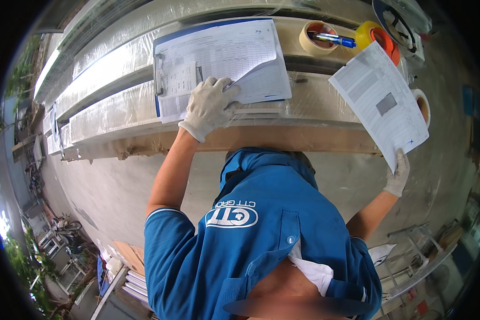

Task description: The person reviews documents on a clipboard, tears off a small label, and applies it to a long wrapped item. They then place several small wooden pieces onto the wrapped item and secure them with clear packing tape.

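My left hand (210, 105), in a pale work glove, is over the lower edge of a stack of printed forms (224, 53) on a blue clipboard (156, 106). Its fingers are closed on the corner of the top sheet, which curls up beside them. The metal clip (158, 74) sits at the board's left end, near a small paper slip (180, 80). Off to the right, my right hand (398, 177), also gloved, grips a loose printed sheet (365, 80) by its near edge. The sheet is tilted, with a grey block and a blue pen mark on it.
Long plastic-wrapped boards (112, 109) lie stacked under the clipboard. At the far right are a beige tape roll (310, 45) with pens (333, 39) in it, yellow and orange tape rolls (368, 33), and another roll (422, 109) partly behind the sheet. A metal frame (416, 256) stands behind at right.
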Motion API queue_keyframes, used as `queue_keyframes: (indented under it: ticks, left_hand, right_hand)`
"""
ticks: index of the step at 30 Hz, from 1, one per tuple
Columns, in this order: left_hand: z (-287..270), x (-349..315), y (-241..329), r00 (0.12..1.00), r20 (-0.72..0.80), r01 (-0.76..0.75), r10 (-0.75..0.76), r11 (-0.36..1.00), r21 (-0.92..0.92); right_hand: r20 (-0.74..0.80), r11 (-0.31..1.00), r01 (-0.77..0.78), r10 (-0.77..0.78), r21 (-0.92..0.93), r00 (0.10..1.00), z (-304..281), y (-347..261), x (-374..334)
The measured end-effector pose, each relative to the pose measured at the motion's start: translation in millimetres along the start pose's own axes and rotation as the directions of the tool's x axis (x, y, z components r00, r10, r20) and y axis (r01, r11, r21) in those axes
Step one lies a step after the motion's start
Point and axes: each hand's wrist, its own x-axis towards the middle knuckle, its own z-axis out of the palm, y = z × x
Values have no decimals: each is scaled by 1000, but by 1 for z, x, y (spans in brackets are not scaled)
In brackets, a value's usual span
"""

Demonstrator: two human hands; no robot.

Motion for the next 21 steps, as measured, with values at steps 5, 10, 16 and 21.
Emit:
queue_keyframes:
  ticks: [5,10,16,21]
  left_hand:
    - [5,-1,0,999,6,-49,49,998,38]
    - [6,1,0,996,-12,-85,85,995,55]
    - [0,3,2,997,22,-70,69,997,28]
    - [-2,6,3,996,53,-71,71,997,10]
  right_hand:
    - [75,995,80,-76,-60,994,-8,13,3]
    - [65,996,83,-82,-15,995,-7,17,2]
    - [59,999,30,-32,31,998,-1,12,-4]
    - [58,1000,24,-25,14,998,0,11,-3]
